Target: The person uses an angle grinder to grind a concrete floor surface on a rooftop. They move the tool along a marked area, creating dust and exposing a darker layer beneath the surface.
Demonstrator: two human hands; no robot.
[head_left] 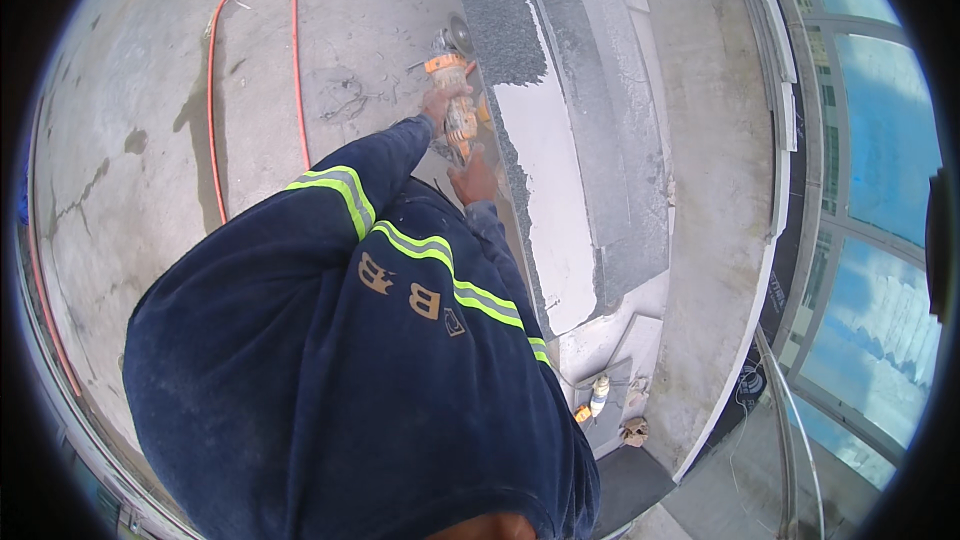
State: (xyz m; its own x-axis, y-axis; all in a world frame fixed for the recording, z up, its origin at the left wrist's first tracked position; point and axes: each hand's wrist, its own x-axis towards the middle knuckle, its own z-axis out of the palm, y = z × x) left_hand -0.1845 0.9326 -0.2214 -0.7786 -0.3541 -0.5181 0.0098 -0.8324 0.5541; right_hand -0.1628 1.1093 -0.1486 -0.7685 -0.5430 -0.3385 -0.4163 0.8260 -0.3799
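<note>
A dusty orange angle grinder (pixel 458 120) lies in both my hands, its disc (pixel 459 36) up against the left edge of a long grey stone slab (pixel 500 10). My left hand (pixel 440 105) is closed round the body near the grinder's head. Closer to me, my right hand (pixel 475 180) wraps round the rear end; some of its fingers are hidden. A ragged white patch (pixel 548 180) covers part of the slab's top. Whether the disc is touching the stone I cannot tell.
An orange hose (pixel 212 90) runs across the concrete floor (pixel 120 90) on the left. To the right lie more grey slabs (pixel 620 140) and a concrete ledge (pixel 715 160), with glass panes (pixel 885 140) beyond. A second power tool (pixel 599 396) and a crumpled brown thing (pixel 634 430) rest at lower right.
</note>
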